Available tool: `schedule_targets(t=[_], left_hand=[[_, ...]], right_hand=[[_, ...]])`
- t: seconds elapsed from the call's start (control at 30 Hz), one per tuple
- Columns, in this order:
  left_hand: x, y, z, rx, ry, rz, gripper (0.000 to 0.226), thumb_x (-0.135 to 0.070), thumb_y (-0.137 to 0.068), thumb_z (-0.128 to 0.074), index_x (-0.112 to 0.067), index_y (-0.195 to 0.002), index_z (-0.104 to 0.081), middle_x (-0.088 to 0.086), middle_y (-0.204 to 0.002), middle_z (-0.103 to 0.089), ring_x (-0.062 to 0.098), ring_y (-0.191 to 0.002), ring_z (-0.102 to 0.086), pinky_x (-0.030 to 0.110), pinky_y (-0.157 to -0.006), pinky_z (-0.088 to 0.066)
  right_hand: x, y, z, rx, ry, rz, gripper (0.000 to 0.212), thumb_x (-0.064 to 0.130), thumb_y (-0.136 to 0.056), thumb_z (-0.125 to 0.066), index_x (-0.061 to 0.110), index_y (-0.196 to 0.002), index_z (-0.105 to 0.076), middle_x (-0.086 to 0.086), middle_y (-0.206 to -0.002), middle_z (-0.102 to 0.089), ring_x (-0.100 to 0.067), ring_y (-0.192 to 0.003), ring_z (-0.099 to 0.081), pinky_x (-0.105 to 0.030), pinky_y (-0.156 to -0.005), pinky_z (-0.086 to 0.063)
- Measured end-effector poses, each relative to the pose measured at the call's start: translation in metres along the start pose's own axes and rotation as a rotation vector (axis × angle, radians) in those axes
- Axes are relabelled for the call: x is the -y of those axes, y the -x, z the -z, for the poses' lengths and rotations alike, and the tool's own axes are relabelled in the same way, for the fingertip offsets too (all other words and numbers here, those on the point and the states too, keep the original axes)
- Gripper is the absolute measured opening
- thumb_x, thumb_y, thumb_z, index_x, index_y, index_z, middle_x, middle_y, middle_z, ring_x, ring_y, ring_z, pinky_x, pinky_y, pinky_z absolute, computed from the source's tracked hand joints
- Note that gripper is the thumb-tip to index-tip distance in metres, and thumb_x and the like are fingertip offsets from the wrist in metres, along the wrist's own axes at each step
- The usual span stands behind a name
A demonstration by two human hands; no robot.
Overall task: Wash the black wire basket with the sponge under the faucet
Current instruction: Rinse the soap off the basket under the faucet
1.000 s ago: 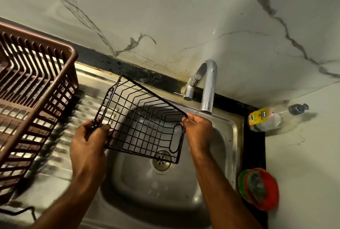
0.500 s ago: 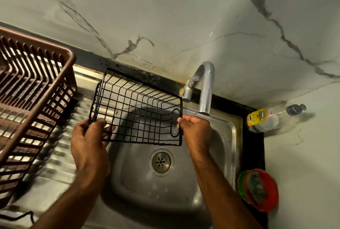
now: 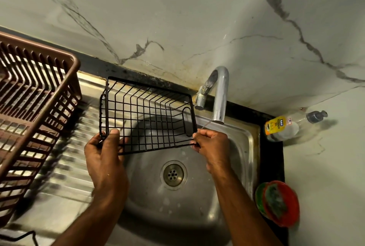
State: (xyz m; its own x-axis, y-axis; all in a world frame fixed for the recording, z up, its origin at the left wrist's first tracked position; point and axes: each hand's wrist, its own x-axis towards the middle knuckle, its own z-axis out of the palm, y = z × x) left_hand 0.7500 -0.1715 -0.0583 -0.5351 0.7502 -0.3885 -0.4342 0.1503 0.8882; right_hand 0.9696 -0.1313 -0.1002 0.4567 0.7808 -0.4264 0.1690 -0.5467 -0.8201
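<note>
I hold the black wire basket (image 3: 147,115) above the steel sink (image 3: 245,143), just left of the curved chrome faucet (image 3: 220,95). My left hand (image 3: 104,154) grips its near-left corner. My right hand (image 3: 213,147) pinches its near-right corner, below the spout. The basket's open side faces me and tilts up toward the wall. No water runs from the faucet. A green sponge (image 3: 275,200) lies in a red dish (image 3: 292,206) on the counter right of the sink.
A brown plastic dish rack (image 3: 39,107) stands on the ribbed drainboard (image 3: 79,158) at the left. A dish soap bottle (image 3: 284,127) lies on its side on the counter at the right. The drain (image 3: 173,174) is uncovered. A marble wall rises behind.
The basket has risen and turned from a slanted position to nearly level, its open side now facing me. Both hands kept their hold on its corners.
</note>
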Motion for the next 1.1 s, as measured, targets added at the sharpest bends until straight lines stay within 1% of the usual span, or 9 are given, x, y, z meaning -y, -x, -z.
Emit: schedule_targets(t=[0.13, 0.27, 0.43, 0.53, 0.63, 0.77, 0.83, 0.93, 1.1], left_hand=[[-0.002, 0.004, -0.001, 0.091, -0.075, 0.018, 0.020, -0.026, -0.102, -0.059, -0.022, -0.119, -0.049, -0.007, -0.100, -0.064, 0.012, -0.097, -0.066, 0.033, -0.085, -0.050], [-0.011, -0.008, 0.021, 0.206, -0.141, 0.109, 0.073, -0.069, -0.073, -0.074, -0.022, -0.124, -0.050, 0.002, -0.107, -0.069, 0.025, -0.113, -0.068, 0.047, -0.090, -0.052], [-0.033, -0.028, 0.037, 0.311, -0.279, 0.258, 0.118, -0.103, -0.043, -0.058, -0.018, -0.125, -0.067, 0.017, -0.103, -0.073, 0.043, -0.108, -0.069, 0.056, -0.090, -0.051], [-0.045, -0.025, 0.035, 0.357, -0.344, 0.253, 0.098, -0.102, -0.062, -0.038, -0.024, -0.108, -0.076, 0.016, -0.086, -0.076, 0.043, -0.091, -0.074, 0.064, -0.099, -0.047], [-0.051, -0.027, 0.038, 0.396, -0.397, 0.302, 0.081, -0.084, -0.088, -0.025, -0.024, -0.101, -0.078, 0.034, -0.095, -0.072, 0.047, -0.089, -0.072, 0.056, -0.089, -0.051], [-0.064, -0.039, 0.045, 0.502, -0.394, 0.470, 0.086, -0.081, -0.082, -0.047, -0.011, -0.128, -0.066, 0.029, -0.114, -0.072, 0.051, -0.087, -0.073, 0.053, -0.070, -0.060], [-0.073, -0.047, 0.046, 0.631, -0.440, 0.518, 0.103, -0.085, -0.060, -0.072, -0.015, -0.134, -0.062, 0.028, -0.117, -0.072, 0.048, -0.084, -0.074, 0.049, -0.063, -0.061], [-0.081, -0.052, 0.041, 0.865, -0.603, 0.512, 0.113, -0.084, -0.039, -0.084, -0.025, -0.133, -0.063, 0.022, -0.118, -0.074, 0.045, -0.096, -0.074, 0.050, -0.070, -0.063], [-0.060, -0.044, 0.025, 0.795, -0.704, 0.405, 0.109, -0.069, -0.032, -0.093, -0.018, -0.123, -0.062, 0.014, -0.109, -0.077, 0.046, -0.087, -0.075, 0.052, -0.074, -0.061]], right_hand=[[-0.001, -0.001, 0.004, 0.012, -0.007, 0.013, 0.018, 0.002, -0.089, -0.070, 0.010, -0.105, -0.073, -0.005, -0.090, -0.076, -0.017, -0.077, -0.075, -0.030, -0.069, -0.063], [-0.004, -0.005, 0.010, 0.037, 0.056, 0.083, 0.023, 0.003, -0.090, -0.070, 0.010, -0.113, -0.072, -0.004, -0.096, -0.077, -0.013, -0.077, -0.075, -0.030, -0.070, -0.063], [0.002, -0.019, 0.021, 0.105, 0.113, 0.166, 0.024, 0.003, -0.089, -0.072, 0.006, -0.113, -0.074, -0.005, -0.090, -0.078, -0.015, -0.075, -0.076, -0.035, -0.072, -0.064], [0.011, -0.027, 0.020, 0.151, 0.100, 0.170, 0.017, 0.006, -0.088, -0.074, 0.011, -0.105, -0.075, -0.007, -0.088, -0.078, -0.021, -0.079, -0.077, -0.044, -0.078, -0.063], [0.019, -0.032, 0.018, 0.197, 0.064, 0.179, 0.017, 0.009, -0.086, -0.078, 0.014, -0.102, -0.075, -0.007, -0.089, -0.079, -0.022, -0.081, -0.077, -0.050, -0.081, -0.062], [0.030, -0.032, 0.019, 0.269, 0.074, 0.219, 0.019, 0.006, -0.088, -0.076, 0.022, -0.098, -0.077, -0.003, -0.090, -0.079, -0.017, -0.083, -0.077, -0.044, -0.083, -0.062], [0.037, -0.031, 0.019, 0.295, 0.094, 0.273, 0.028, 0.001, -0.088, -0.073, 0.028, -0.092, -0.076, -0.001, -0.090, -0.078, -0.014, -0.083, -0.076, -0.038, -0.082, -0.062], [0.044, -0.031, 0.011, 0.322, 0.101, 0.354, 0.032, -0.001, -0.087, -0.073, 0.031, -0.092, -0.077, 0.003, -0.087, -0.078, -0.013, -0.082, -0.075, -0.035, -0.081, -0.061], [0.041, -0.040, -0.002, 0.210, 0.000, 0.372, 0.017, 0.029, -0.079, -0.081, 0.029, -0.096, -0.080, -0.004, -0.092, -0.078, -0.022, -0.084, -0.075, -0.042, -0.082, -0.059]])
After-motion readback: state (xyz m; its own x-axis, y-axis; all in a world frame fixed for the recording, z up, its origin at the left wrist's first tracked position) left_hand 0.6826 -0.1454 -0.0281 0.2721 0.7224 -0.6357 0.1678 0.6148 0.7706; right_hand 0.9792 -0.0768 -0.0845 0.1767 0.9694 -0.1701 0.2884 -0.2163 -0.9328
